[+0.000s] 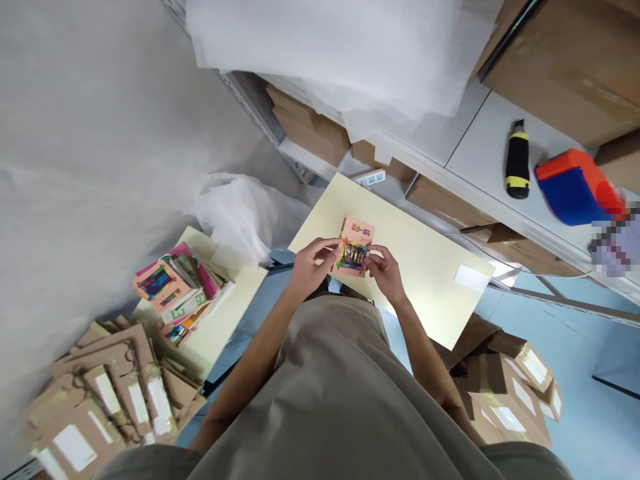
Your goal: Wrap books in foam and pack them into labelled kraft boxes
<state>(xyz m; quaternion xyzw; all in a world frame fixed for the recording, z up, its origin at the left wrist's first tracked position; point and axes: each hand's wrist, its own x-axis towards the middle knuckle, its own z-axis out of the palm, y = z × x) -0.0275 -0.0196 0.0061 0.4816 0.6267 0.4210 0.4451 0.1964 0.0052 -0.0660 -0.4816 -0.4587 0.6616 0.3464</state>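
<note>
Now, left hand: pinching packet at left edge.
Right hand: pinching packet at right edge.
Packet: held over pale worktop.

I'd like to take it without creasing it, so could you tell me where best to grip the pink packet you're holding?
The pink packet is thin and flat, and the left hand and right hand pinch its lower side edges, leaving only the top half clear. So probably pinch its free upper edge, coming from the far side.
</note>
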